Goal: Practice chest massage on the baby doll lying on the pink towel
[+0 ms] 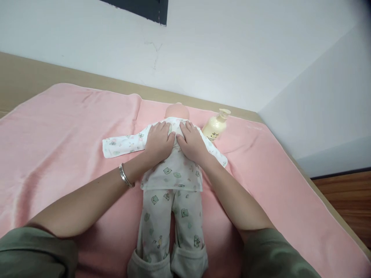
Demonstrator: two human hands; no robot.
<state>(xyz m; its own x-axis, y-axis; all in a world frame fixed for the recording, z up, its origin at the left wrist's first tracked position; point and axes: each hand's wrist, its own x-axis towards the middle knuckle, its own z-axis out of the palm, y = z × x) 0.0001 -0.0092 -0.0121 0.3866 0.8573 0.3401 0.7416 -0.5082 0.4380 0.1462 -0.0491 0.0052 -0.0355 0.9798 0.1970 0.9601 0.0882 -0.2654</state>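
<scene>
A baby doll (171, 181) in a white printed top and trousers lies stretched out on a pink blanket (58, 131), head (177, 111) toward the wall. My left hand (158, 141) rests flat on the doll's upper back, fingers extended toward the neck. My right hand (191, 143) lies flat beside it on the right shoulder area, fingers stretched out. The two thumbs nearly touch at the middle. A silver bangle (125, 176) sits on my left wrist. One doll sleeve (121, 146) sticks out to the left.
A pale yellow pump bottle (216, 126) lies tilted on the blanket just right of the doll's head. The blanket covers a light wooden surface (17, 77) against a white wall. Wooden floor (348, 200) shows at the right, past the surface's edge.
</scene>
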